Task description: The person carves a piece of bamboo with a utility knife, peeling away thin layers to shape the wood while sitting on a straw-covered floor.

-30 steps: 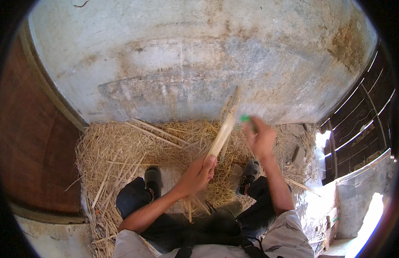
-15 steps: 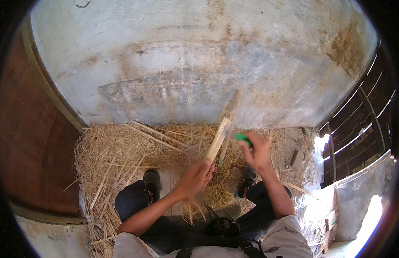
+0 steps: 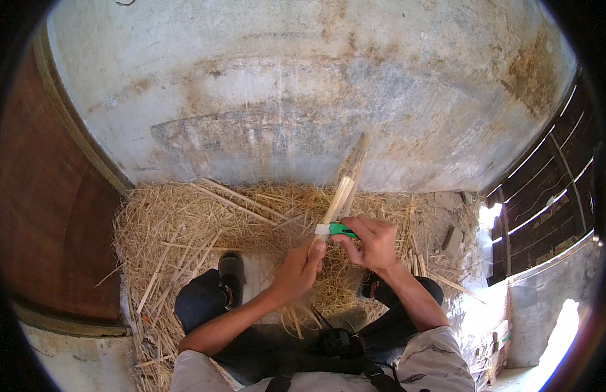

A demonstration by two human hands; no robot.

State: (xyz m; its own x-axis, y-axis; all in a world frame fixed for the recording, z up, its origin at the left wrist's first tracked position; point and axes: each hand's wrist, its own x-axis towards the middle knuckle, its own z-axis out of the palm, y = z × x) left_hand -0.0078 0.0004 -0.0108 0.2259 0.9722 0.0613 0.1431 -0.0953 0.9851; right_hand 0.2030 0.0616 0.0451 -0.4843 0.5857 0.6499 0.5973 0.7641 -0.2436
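At the far left a dark wooden panel (image 3: 48, 215) runs down the frame, and beside it a bed of straw (image 3: 179, 228) lies heaped against the base of a stained concrete wall (image 3: 303, 85). A few loose cane strips (image 3: 234, 204) rest across that straw, where they could slide or get trodden under the black shoe (image 3: 230, 269) if the legs shift.

In the middle, the left hand (image 3: 298, 269) is closed in a fist around the lower end of a pale cane stalk (image 3: 342, 193), which tilts up and away toward the wall. The stalk looks thin and fibrous; I judge it could split off line or snap if the grip twists.

Just to the right, the right hand (image 3: 375, 243) has its fingers curled tight on a green-handled knife (image 3: 341, 229), with the blade end touching the stalk directly above the left fist. That closeness is the main hazard: a slip along the slick cane would likely drive the edge toward the left thumb and knuckles. Fibres catching the blade could cause a sudden jerk.

Further right, rubble (image 3: 453, 238) and a dark slatted gate (image 3: 545, 196) crowd the elbow.
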